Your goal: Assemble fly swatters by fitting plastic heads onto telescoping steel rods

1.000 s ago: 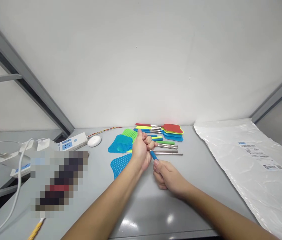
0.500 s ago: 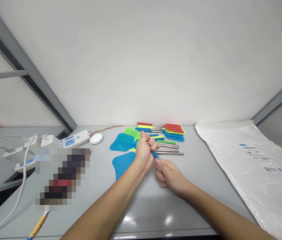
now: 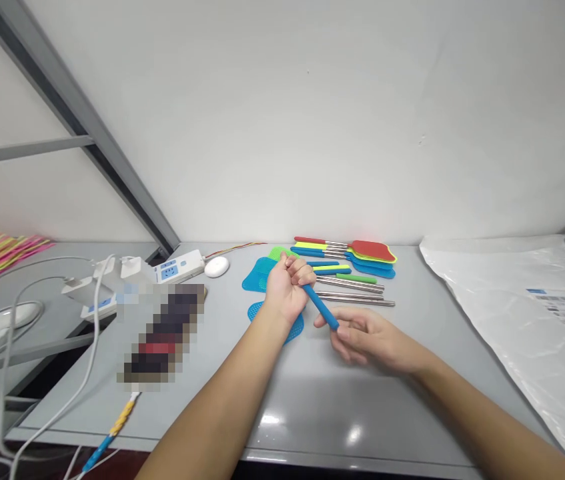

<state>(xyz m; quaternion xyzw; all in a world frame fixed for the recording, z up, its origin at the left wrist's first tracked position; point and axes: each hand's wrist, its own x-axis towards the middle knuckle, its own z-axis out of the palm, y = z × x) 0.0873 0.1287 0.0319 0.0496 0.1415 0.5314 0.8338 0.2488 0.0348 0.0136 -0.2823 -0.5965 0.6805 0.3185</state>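
My left hand (image 3: 291,283) is closed around the upper end of a blue tube-shaped handle (image 3: 319,307), which slants down to the right. What lies inside that fist is hidden. My right hand (image 3: 365,337) is at the handle's lower end, fingers loosely apart and thumb close to its tip; I cannot tell whether they touch. Partly behind my left wrist lies a blue perforated fly swatter head (image 3: 293,328). Beyond it are more blue swatter heads (image 3: 255,277) and a green one (image 3: 282,253). Metal rods (image 3: 362,299) and a green handle (image 3: 356,278) lie right of my left hand.
Fly swatters with red (image 3: 373,251), yellow and blue heads are stacked by the wall. A white plastic bag (image 3: 502,300) covers the right side. To the left are a pixelated object (image 3: 162,333), a white round device (image 3: 217,267), a power strip (image 3: 179,267) and cables.
My right hand has loosened from the handle and moved slightly right, so more of the blue handle shows. My left hand keeps its grip. The camera view has shifted left.
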